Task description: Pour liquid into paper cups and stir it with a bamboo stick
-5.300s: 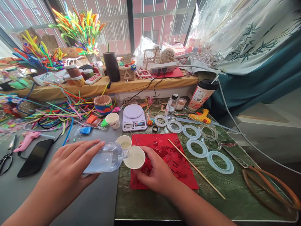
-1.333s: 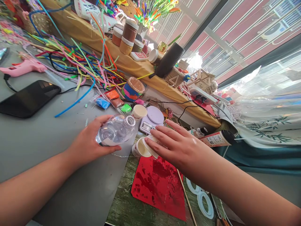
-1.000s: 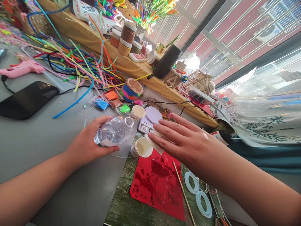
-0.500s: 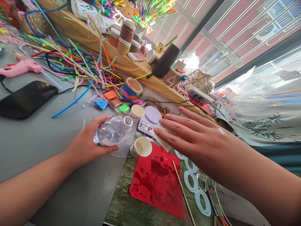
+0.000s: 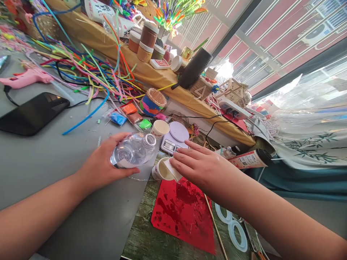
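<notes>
My left hand (image 5: 99,164) is wrapped round a clear plastic bottle (image 5: 131,150), which is tilted with its uncapped mouth toward the right. Under the fingers of my right hand (image 5: 196,162) is a small pale flat piece (image 5: 172,170), held over the edge of a paper cup (image 5: 160,169); the thumb is hidden. Behind this cup stand another paper cup (image 5: 159,129) and a lilac kitchen scale (image 5: 179,132). A red sheet (image 5: 184,216) with wet dark blotches lies in front, a thin wooden stick (image 5: 217,227) along its right side.
White ring moulds (image 5: 238,235) lie at the lower right. A black phone (image 5: 34,113), a pink glue gun (image 5: 28,76) and tangled pipe cleaners (image 5: 89,72) are at the left. Jars (image 5: 148,36) line the cloth-covered ledge (image 5: 130,59); a red-and-white cup (image 5: 249,159) is at the right.
My right hand has moved left and slightly down, bringing the pale piece from beside the scale to the front cup. My left hand still holds the bottle. The view has shifted slightly.
</notes>
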A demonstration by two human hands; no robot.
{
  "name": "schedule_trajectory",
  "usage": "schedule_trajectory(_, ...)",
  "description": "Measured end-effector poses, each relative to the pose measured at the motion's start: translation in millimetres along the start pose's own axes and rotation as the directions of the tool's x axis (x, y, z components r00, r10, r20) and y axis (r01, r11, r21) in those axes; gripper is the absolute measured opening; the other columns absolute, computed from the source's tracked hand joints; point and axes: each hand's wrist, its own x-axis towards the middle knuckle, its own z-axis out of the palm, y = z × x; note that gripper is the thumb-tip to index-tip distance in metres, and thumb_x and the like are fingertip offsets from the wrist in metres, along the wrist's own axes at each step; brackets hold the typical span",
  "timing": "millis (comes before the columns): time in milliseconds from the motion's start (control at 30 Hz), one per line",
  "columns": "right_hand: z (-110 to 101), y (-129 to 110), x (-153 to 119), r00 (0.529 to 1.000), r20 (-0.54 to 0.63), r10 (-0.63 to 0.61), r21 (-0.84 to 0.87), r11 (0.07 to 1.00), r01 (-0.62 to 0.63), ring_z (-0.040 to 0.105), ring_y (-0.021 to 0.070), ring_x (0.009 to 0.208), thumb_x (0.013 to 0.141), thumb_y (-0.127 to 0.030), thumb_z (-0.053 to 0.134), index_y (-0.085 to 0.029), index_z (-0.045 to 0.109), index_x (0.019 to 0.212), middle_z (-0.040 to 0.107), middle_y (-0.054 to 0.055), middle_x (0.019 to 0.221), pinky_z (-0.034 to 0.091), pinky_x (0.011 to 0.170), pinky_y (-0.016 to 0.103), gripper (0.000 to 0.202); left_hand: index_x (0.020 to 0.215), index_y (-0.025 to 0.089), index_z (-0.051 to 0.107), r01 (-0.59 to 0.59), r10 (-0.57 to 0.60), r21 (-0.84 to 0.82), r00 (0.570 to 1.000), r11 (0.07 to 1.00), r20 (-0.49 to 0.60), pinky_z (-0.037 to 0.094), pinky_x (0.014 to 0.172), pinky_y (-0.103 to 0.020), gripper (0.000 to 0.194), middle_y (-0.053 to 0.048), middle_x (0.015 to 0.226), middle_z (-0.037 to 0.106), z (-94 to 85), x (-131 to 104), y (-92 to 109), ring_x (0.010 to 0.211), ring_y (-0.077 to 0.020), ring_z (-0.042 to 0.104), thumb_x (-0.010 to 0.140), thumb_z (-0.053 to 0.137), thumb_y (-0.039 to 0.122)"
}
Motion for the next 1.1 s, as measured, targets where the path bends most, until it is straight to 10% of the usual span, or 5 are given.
schedule_trajectory(1100, -3.5, 4.3, -0.1, 0.997, 0.071, -0.008, -0.004, 1.0, 0.008, 0.082, 0.0285, 0.112, 0.102, -0.006, 0.071, -0.018, 0.079, 0.124, 0.087, 0.012, 0.123, 0.056, 0.125, 0.06, 0.026, 0.152, 0.034, 0.057, -0.034, 0.034, -0.01, 0.999, 0.999, -0.017, 0.063, 0.113, -0.047, 0.088, -0.005, 0.143, 0.078, 1.3, -0.5, -3.8, 0.128, -0.0338, 0.077, 0.075, 0.094, 0.056)
